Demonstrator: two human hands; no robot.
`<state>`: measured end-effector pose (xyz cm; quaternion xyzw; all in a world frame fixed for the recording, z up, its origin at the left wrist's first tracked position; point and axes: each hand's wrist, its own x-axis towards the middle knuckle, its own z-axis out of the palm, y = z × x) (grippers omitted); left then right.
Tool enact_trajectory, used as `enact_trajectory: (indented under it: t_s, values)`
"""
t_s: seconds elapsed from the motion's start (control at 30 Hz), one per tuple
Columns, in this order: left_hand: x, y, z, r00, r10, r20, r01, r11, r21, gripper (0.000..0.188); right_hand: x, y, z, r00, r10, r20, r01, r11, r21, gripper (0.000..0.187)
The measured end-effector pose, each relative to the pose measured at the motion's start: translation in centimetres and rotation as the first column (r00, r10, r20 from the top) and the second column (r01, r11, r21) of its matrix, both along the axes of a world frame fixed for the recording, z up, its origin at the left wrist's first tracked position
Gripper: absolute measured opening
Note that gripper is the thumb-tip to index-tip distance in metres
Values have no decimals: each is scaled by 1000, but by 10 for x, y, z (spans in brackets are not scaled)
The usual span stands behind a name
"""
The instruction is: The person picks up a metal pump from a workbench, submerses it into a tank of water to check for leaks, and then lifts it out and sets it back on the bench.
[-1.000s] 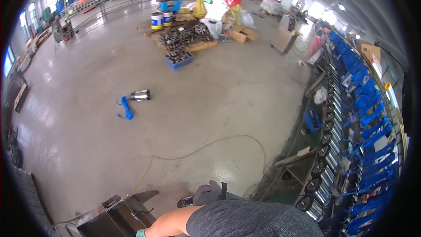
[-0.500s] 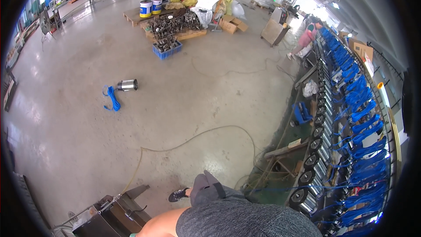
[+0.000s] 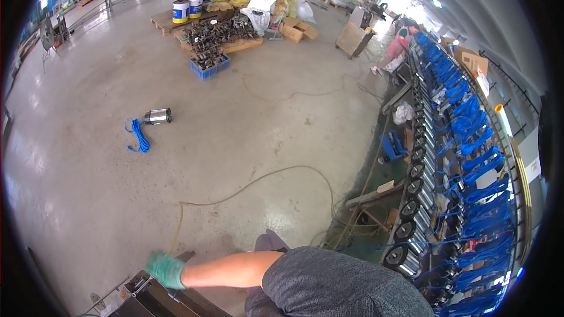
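Note:
My left hand (image 3: 165, 269), in a green glove, reaches out to the left at the lower edge of the head view. It is just above the dark metal cart or machine (image 3: 154, 300), nearest to its upper edge. Whether it touches the metal I cannot tell, and motion smears the fingers. My right hand is out of view. On the floor ahead to the left lies a silver cylindrical pump with black ends (image 3: 158, 117). A bundled blue cable (image 3: 140, 136) lies beside it.
To the right runs a long line of silver cylinders (image 3: 413, 208) with coiled blue cables (image 3: 482, 170). A hose (image 3: 258, 185) snakes over the floor. Ahead are a pallet of dark metal parts (image 3: 223, 34), a blue crate (image 3: 210, 69) and a cardboard box (image 3: 296, 29). Another person (image 3: 398, 47) bends at the line.
My gloved left hand has come up into view and stretched out over the dark metal cart or machine. The whole scene has shifted somewhat left as my head moved.

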<state>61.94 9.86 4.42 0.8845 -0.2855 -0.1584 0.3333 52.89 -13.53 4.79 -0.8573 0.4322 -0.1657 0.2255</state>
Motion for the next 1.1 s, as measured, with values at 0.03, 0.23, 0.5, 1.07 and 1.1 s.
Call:
enact_trajectory:
  t_s: [0.03, 0.23, 0.5, 1.07, 1.1]
  values:
    - [-1, 1, 1, 1000, -3, 0, 3, 1000, 3, 64, -11, -13, -12, 994, -43, -101, 62, 979, 195, 48]
    - [0, 12, 4, 1000, 15, 0, -15, 1000, 8, 63, 7, -25, -58, 952, 174, -252, -20, 856, 517, 57]
    - [-8, 169, 22, 882, 470, -15, -467, 880, 87, 62, 91, -33, 42, 836, 539, -105, -365, 688, 627, 43]
    - [-110, 264, 18, 455, 863, -220, -873, 481, 79, 66, 70, 26, -17, 682, 546, 487, -723, 402, 562, 22]
    - [-111, 271, 12, 442, 866, -232, -878, 471, 87, 66, 69, 36, -14, 669, 559, 490, -731, 378, 568, 22]
